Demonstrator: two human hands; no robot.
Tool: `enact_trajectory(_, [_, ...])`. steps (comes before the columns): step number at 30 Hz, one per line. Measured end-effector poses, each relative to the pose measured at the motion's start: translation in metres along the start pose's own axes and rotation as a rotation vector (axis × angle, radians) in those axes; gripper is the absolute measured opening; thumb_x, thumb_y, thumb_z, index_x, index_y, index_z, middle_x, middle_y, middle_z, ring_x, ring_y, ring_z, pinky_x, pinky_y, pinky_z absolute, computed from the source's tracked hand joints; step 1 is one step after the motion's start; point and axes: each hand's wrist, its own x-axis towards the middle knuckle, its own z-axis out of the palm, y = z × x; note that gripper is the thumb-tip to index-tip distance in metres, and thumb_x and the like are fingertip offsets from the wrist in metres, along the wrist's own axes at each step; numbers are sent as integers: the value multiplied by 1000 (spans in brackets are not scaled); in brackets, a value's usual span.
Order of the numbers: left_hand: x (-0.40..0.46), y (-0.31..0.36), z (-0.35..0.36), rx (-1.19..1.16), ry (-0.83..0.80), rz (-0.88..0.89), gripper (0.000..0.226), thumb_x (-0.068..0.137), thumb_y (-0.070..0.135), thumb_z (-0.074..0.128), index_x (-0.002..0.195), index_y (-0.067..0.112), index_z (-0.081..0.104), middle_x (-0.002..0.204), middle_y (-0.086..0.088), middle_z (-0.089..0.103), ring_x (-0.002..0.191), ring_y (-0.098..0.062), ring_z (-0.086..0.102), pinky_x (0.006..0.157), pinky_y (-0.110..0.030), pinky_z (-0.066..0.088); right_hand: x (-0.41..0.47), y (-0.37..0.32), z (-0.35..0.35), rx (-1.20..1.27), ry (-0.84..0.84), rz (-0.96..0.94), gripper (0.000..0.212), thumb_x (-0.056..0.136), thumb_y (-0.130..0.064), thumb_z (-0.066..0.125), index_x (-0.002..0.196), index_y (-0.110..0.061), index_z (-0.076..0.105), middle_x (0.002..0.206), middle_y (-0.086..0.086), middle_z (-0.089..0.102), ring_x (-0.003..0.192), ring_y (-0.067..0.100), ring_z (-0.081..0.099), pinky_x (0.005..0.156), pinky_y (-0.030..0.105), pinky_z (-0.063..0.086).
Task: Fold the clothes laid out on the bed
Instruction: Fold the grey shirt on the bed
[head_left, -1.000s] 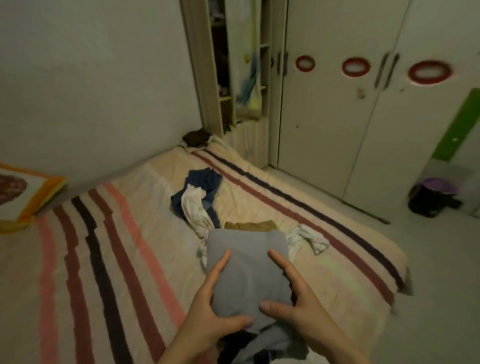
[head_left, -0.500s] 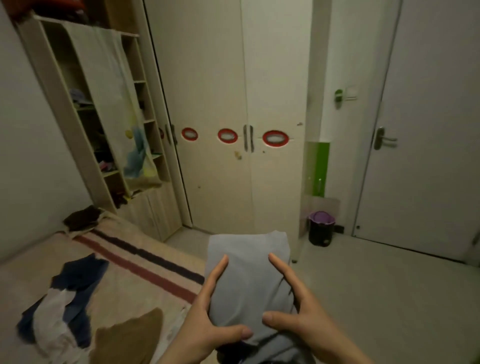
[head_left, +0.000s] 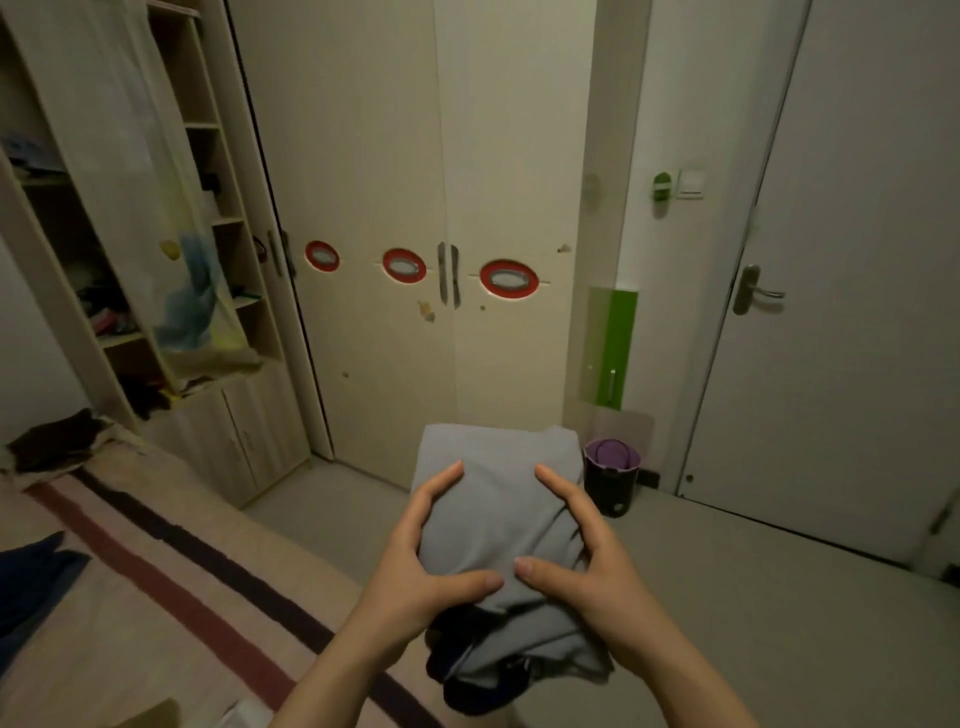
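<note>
A folded grey garment (head_left: 496, 514) with dark cloth hanging from its underside is held in the air over the bed's edge and the floor. My left hand (head_left: 415, 564) grips its left side and my right hand (head_left: 587, 561) grips its right side, thumbs meeting on top. The striped bed (head_left: 156, 587) fills the lower left. A dark blue garment (head_left: 31, 577) lies at its left edge, and a dark piece of clothing (head_left: 47, 441) sits at the bed's far corner.
An open shelf unit (head_left: 130, 260) with a hanging cloth stands at the left. White wardrobe doors (head_left: 426, 208) with red ovals face me. A purple-lined bin (head_left: 612, 475) stands on the floor near a closed door (head_left: 852, 291) at the right.
The grey garment has been lifted off the bed in both hands, and the view has turned right, from the bed toward the wardrobe and the door.
</note>
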Motion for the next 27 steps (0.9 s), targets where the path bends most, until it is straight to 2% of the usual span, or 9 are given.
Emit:
enact_trajectory(3, [75,-17,19,-35,-21,8,91,45,32,91,122,55,48,116,38,49,109,1,55,86,-28,55,57,10,-39,-54,37,-16,74,71,-24,80,123,-59,42,131,-35,39,117,-10,46,94,19,46])
enact_trajectory(6, [152,-27,40,-67,-44,33,91,43,34,92,122,53,50,117,38,51,108,7,55,78,-17,53,116,12,-81,-129,75,-21,72,72,-28,79,124,-60,40,128,-43,35,122,-12,38,100,21,40])
enact_trajectory(9, [217,-29,56,-81,-64,51,89,46,35,90,123,53,49,119,40,49,107,14,52,75,-10,50,172,8,-118,-176,92,-23,72,73,-27,79,122,-62,40,123,-49,36,118,-18,37,89,9,42])
enact_trajectory(12, [267,-32,54,-69,-48,40,87,52,33,89,125,55,47,122,42,47,109,15,51,78,-12,51,226,11,-134,-180,56,-25,72,74,-25,78,125,-58,40,131,-37,38,118,-14,42,89,11,44])
enact_trajectory(17, [334,-51,15,28,112,26,80,53,37,87,121,56,49,124,41,43,115,10,49,89,-24,51,331,38,-123,-110,-101,-46,74,74,-22,77,129,-53,39,131,-34,39,106,-25,44,75,1,44])
enact_trajectory(21, [383,-75,-22,65,327,24,78,52,34,87,117,56,50,122,39,45,113,8,49,91,-26,50,425,64,-100,-81,-251,-62,74,73,-19,78,130,-49,40,134,-24,42,115,-11,47,86,12,47])
enact_trajectory(23, [409,-84,-37,43,442,7,77,58,21,88,118,54,52,127,31,46,113,4,51,91,-28,52,470,74,-86,-75,-309,-81,73,74,-16,77,131,-45,41,134,-22,42,113,-16,44,84,7,45])
enact_trajectory(25, [433,-91,-52,35,535,3,78,61,13,88,120,50,52,130,25,46,111,6,52,86,-20,52,513,82,-74,-73,-388,-94,72,74,-17,77,130,-45,41,135,-22,42,115,-16,42,89,11,43])
enact_trajectory(27, [454,-97,-66,50,611,0,80,60,11,88,122,47,51,129,25,46,106,13,52,77,-10,48,555,90,-62,-69,-484,-86,72,73,-19,78,129,-47,42,136,-22,41,122,-4,43,99,25,44])
